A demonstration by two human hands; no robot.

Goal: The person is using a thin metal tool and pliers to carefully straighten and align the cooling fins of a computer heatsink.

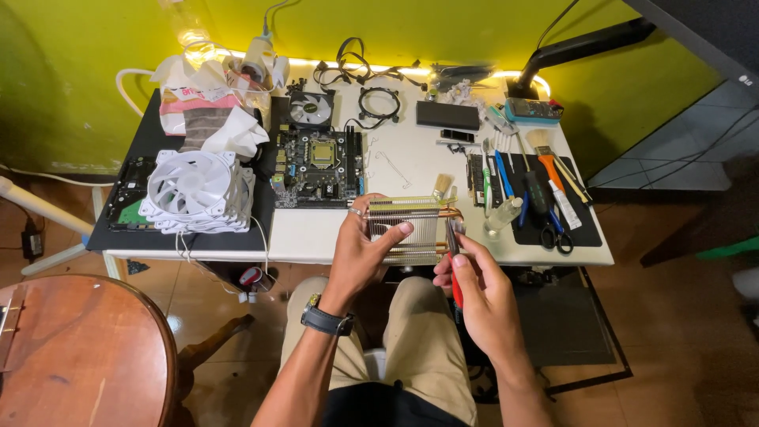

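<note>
The work surface is a white table [316, 237] set against a yellow-green wall [95, 79], with a tiled floor beneath. A round wooden table [79, 348] stands at lower left. On the white table lie a stack of white case fans [198, 190], a motherboard [318, 168], and a black mat [589, 225] carrying brushes, screwdrivers and scissors.

The finned metal heatsink [411, 228] is held at the near table edge, above the person's lap. The left hand [360, 257] grasps the heatsink from its left side, thumb laid across the fins. The right hand [478, 292] is closed around a red-handled tool [455, 273], whose tip meets the heatsink's right edge.
</note>
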